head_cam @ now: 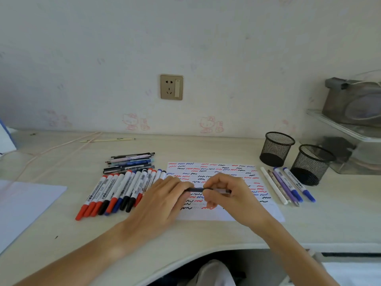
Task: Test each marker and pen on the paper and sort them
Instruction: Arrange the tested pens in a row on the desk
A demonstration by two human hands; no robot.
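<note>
A dark pen (196,189) lies level between both hands, above the white paper (237,215) covered in red, blue and black squiggles. My left hand (162,200) pinches its left end. My right hand (228,196) grips its right part with curled fingers. Left of the paper lies a row of several white markers (119,190) with red, black and blue caps. Behind that row sits a small pile of pens (129,163). Right of the paper lie several pens and blue-capped markers (288,185).
Two black mesh pen cups (276,148) (311,164) stand at the right back, both looking empty. A clear plastic box (350,145) with a grey item on top sits at the far right. Another white sheet (24,203) lies at the left. Thin cords (61,147) run across the back left.
</note>
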